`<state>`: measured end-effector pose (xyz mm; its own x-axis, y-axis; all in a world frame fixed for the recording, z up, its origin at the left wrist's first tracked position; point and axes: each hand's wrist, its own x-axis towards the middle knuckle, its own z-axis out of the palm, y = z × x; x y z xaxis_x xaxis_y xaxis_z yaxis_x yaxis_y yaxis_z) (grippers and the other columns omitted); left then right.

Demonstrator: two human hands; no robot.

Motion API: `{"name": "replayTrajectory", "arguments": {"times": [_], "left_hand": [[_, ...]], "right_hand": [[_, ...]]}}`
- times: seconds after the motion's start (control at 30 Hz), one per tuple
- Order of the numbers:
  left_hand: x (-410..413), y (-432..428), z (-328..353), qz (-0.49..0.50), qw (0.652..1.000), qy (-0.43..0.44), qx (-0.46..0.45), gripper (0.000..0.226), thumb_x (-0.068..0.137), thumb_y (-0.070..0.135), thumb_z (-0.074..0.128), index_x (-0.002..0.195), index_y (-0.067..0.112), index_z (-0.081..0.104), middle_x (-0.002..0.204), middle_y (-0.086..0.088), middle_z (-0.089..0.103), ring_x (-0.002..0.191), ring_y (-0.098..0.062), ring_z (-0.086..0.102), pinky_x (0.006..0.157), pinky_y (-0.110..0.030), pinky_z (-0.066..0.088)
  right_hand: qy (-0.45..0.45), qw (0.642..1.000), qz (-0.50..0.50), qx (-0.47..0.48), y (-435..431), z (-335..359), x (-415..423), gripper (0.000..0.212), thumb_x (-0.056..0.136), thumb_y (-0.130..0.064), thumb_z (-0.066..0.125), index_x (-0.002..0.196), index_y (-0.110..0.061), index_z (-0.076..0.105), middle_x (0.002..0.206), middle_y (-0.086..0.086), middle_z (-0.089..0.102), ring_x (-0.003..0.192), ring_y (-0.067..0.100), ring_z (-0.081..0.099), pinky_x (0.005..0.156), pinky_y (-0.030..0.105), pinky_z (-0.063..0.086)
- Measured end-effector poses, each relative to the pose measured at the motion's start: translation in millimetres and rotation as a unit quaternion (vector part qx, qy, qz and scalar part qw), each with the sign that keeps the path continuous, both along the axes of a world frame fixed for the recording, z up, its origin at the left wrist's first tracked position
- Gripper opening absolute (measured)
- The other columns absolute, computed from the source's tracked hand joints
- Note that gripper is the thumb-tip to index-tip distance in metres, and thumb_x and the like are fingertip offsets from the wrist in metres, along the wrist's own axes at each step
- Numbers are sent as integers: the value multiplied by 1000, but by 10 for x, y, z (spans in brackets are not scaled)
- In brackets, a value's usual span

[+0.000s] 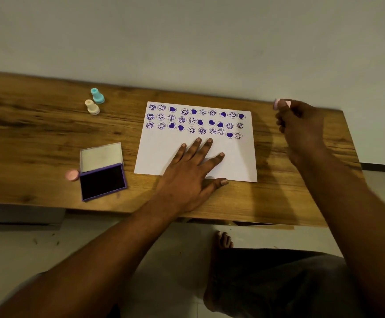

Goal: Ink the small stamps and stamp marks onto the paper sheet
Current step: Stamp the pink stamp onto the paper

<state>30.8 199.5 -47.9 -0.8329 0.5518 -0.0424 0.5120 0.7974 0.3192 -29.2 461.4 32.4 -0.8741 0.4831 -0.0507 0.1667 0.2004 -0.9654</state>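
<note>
bare forearms reach in from the bottom edge, above a bent leg and a bare foot (221,242) on the pale floor. beyond them the wooden table (38,125) runs across the view against a plain wall. the paper sheet (232,161) lies flat right of the table's middle, with rows of purple stamped marks (193,120), smiley faces and hearts, covering its far half and the near half blank. the left hand (187,173) lies flat on that blank part, fingers straight and spread, the thumb at the sheet's near edge. the right hand (301,129) is raised right of the sheet, near the table's far right corner, its fingers curled and pinching a pink stamp (278,103), blurred here. left of the sheet sits the purple ink pad (103,182), open, with its lid (101,156) tilted back. farther off, a cream stamp (92,107) and a teal stamp (97,95) stand upright just beside each other. touching the ink pad's left side is a round pink piece (72,175), probably a cap.
</note>
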Motion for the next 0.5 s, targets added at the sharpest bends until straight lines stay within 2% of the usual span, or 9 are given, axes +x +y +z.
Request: {"name": "replayTrajectory", "arguments": {"times": [0.07,0.13,0.37,0.5], "left_hand": [[3,1,-2,-1,1000,3,-4,79,98,81,6,166,42,10,176,2,-6,161,-19,-11,130,-50,3],[7,5,-4,-1,1000,5,-4,79,98,81,5,166,42,11,176,2,-5,162,-19,-11,130,-50,3],[8,6,15,-4,1000,2,-13,79,97,80,5,167,41,6,176,1,-9,161,-19,-14,130,-51,2],[25,-10,47,-11,1000,11,10,79,99,78,9,167,38,8,176,1,-7,161,-19,-13,129,-50,1]], "right_hand": [[-24,994,-2,-103,0,-66,27,11,98,-26,70,93,-17,75,72,-5,60,61,5,52,56,20,42],[-45,990,-1,-131,-57,-126,18,13,100,-21,67,88,-18,72,74,-2,57,63,8,49,57,22,38],[-42,992,19,-121,-222,-213,-67,10,95,-27,74,93,-17,76,65,-10,63,57,3,51,53,19,41],[-44,993,20,-111,-272,-233,-109,27,93,-30,77,104,-5,76,73,-2,62,61,8,50,56,21,43]]}}
